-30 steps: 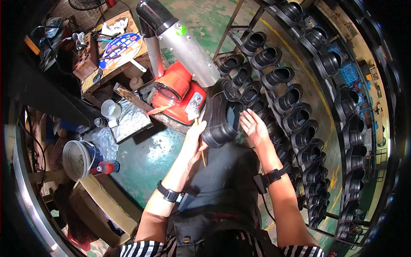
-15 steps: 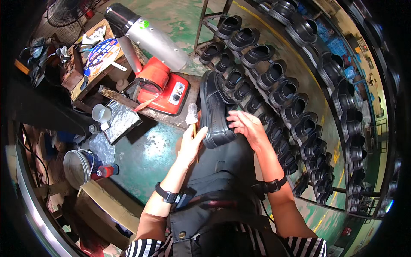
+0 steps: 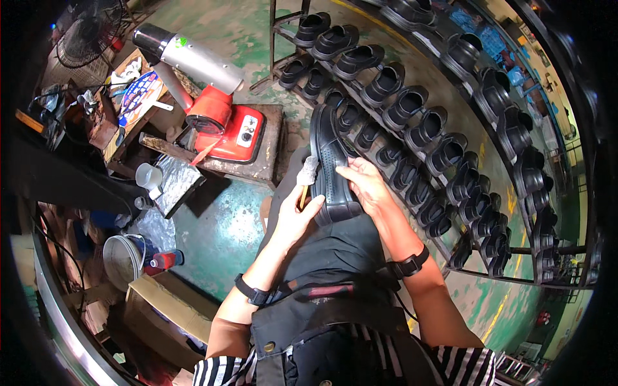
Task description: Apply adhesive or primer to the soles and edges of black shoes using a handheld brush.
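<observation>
A black shoe (image 3: pixel 330 154) rests on my lap, its toe pointing away and its perforated side turned up. My left hand (image 3: pixel 293 215) is closed around a thin yellowish stick with a pale wrapped tip (image 3: pixel 308 172); its thumb presses against the sole edge near the heel. The tip lies close to the sole's left side; whether it touches is unclear. With my right hand (image 3: pixel 367 185) I pinch the shoe at its right side by the opening, thumb on the upper. Some of the right fingers are hidden behind the shoe.
A red machine (image 3: pixel 233 138) with a silver tube (image 3: pixel 203 63) stands on a worn bench (image 3: pixel 273 132) ahead left. Racks of black shoes (image 3: pixel 405 106) fill the right. At left are a plastic cup (image 3: pixel 149 175), a bucket (image 3: pixel 122 257), a red bottle (image 3: pixel 167 259) and a cardboard box (image 3: pixel 170 302).
The shoe has rolled, showing more of its perforated side and less sole. My right fingers, loose before, now pinch it. My left hand and the wrapped stick have moved right with the shoe.
</observation>
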The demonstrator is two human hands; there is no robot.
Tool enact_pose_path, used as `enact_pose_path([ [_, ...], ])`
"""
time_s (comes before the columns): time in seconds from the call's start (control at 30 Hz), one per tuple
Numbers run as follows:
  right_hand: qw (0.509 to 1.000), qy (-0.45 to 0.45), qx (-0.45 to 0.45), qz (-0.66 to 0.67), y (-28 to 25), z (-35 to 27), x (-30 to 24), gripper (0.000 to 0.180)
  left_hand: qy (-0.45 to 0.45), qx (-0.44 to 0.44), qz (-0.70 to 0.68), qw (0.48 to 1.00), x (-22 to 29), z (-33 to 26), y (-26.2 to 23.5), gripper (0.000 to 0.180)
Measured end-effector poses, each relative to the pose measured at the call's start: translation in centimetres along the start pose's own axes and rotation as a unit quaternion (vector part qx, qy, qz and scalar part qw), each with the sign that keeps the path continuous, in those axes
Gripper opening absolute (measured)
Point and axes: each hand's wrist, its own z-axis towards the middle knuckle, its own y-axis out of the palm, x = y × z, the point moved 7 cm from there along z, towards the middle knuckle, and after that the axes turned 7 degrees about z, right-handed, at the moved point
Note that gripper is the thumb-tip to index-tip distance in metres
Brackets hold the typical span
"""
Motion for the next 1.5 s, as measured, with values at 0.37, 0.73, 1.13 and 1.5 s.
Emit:
enact_pose_path([
  [0.37, 0.997, 0.002, 0.072, 0.021, -5.2, -1.5, 1.7, 0.018, -0.009, -0.068, -0.004, 0.998, -0.3, -2.5, 4.2, 0.053],
  [0.73, 0.998, 0.006, 0.070, 0.008, -8.1, -3.1, 2.2, 0.018, -0.008, -0.109, 0.006, 0.994, -1.2, -3.3, 6.7, 0.054],
  [1.13, 0.998, -0.008, -0.034, 0.049, -6.5, -6.0, 0.7, 0.026, -0.036, -0.130, -0.040, 0.990, -1.4, -3.7, 7.1, 0.053],
  [1.5, 0.991, -0.062, 0.121, 0.019, -10.4, -6.3, 1.5, 0.036, 0.098, -0.127, 0.224, 0.961, -0.7, -3.0, 7.2, 0.034],
])
